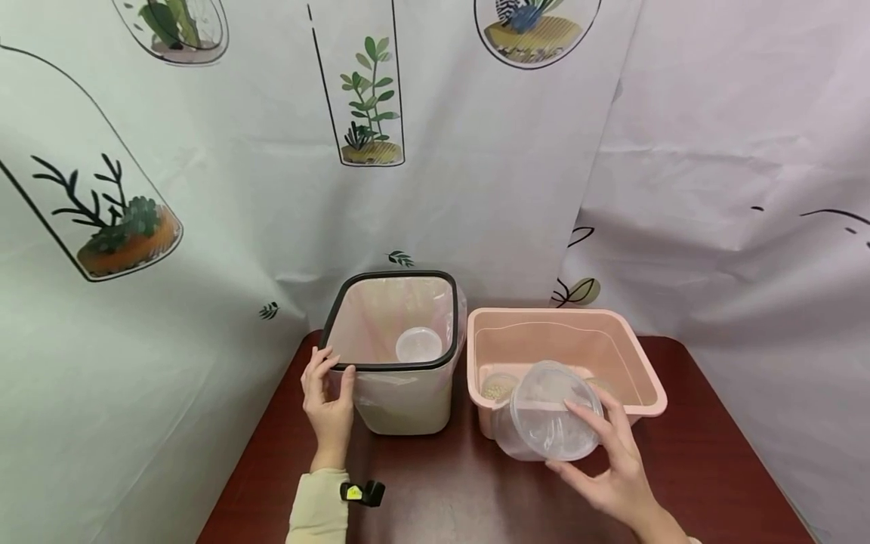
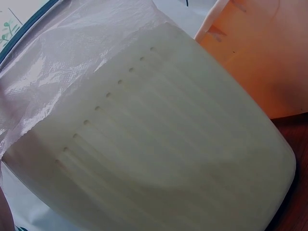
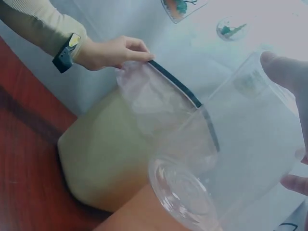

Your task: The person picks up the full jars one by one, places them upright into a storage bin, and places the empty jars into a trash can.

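My left hand grips the front left corner of a trash bin, its fingers and thumb at the black rim. A clear plastic bag lines the bin and hangs over its outside. Inside lies a round clear plastic piece. With thumb and fingers my right hand holds a clear round plastic tub, tilted, at the near wall of the pink basin. In the right wrist view the tub's ringed base points down and left, and the bin shows through its side.
Inside the basin sits a container of small pale grains, partly behind the tub. Bin and basin stand side by side on a dark red table, near the patterned backdrop. A black band is on the left wrist.
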Tool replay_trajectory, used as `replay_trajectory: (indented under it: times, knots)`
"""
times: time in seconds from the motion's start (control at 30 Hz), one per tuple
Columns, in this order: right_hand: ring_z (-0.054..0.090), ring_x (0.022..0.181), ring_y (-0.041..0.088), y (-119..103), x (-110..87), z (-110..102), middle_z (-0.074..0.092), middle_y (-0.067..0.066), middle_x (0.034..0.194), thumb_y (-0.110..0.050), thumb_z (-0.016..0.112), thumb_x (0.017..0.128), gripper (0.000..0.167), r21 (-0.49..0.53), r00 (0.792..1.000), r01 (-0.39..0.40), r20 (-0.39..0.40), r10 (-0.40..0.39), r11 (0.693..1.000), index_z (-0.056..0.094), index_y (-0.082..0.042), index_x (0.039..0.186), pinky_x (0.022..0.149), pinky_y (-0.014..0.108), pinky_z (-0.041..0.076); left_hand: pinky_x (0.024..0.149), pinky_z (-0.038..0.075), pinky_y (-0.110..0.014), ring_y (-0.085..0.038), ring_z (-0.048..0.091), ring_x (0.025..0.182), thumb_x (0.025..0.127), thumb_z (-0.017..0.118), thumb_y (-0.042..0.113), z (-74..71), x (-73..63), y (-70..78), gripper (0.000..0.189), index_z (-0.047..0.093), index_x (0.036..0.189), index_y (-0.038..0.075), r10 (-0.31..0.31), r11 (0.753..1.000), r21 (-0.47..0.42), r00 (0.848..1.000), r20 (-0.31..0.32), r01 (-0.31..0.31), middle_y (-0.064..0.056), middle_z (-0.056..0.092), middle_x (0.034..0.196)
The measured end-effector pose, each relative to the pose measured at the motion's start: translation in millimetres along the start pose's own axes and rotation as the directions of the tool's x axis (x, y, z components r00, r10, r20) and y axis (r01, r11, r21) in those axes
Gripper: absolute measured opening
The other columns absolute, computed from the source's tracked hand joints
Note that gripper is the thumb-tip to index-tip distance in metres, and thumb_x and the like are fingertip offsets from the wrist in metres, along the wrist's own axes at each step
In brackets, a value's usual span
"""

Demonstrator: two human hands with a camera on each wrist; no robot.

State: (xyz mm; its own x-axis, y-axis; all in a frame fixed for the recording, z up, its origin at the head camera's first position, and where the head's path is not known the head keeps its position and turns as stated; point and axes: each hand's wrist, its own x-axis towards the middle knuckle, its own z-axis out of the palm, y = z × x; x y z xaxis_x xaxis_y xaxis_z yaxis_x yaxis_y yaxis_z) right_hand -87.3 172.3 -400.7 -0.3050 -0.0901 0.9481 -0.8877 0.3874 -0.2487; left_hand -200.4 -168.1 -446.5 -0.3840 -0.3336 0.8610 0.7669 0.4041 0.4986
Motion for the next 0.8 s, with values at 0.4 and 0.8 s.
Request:
replay_trajectory:
  times: [0.4,0.8]
  knots:
    - [0.046,0.111,0.036,15,33.5,13,0.044,0.041,0.113,-0.035,0.075,0.078,0.057,-0.012,0.997,0.053,-0.058,-0.054,0.998,0.057,0.012,0.105,0.095,0.028,0.037,0.096,0.04,-0.026,-0.046,0.038,0.123,0.077,0.067,-0.011,1.1,-0.2,-1.3,0.024,0.058,0.1,-0.014,0.001,1.0,0.021,1.0,0.006,-0.001,-0.034,0.053,0.112]
    - [0.046,0.108,0.041,28,68.9,32,0.044,0.042,0.112,-0.036,0.073,0.079,0.057,-0.004,0.994,0.059,-0.089,-0.059,0.998,0.057,0.012,0.105,0.094,0.028,0.039,0.097,0.04,-0.027,-0.044,0.038,0.125,0.08,0.067,-0.006,3.7,-2.2,-0.9,0.024,0.057,0.1,-0.014,0.007,1.0,0.019,1.0,-0.008,-0.007,-0.035,0.052,0.112]
